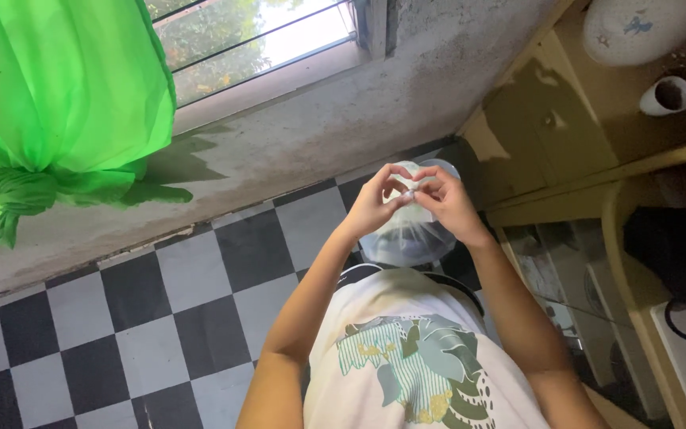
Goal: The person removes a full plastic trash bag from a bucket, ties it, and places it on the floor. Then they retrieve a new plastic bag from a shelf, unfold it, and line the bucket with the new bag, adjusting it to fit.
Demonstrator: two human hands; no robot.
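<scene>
Fingertips of the left hand [376, 202] and right hand [448, 200] pinch the neck of a thin clear plastic bag [410, 234]; a loose pinch could drop it onto the black-and-white checkered floor [168, 310].

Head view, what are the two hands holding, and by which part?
Both hands, left hand and right hand, pinch the gathered top of a clear thin plastic bag, which hangs below them.

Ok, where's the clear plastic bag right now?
In the head view, the clear plastic bag hangs right of centre, pinched at its top between the left hand and right hand, above the checkered floor.
</scene>
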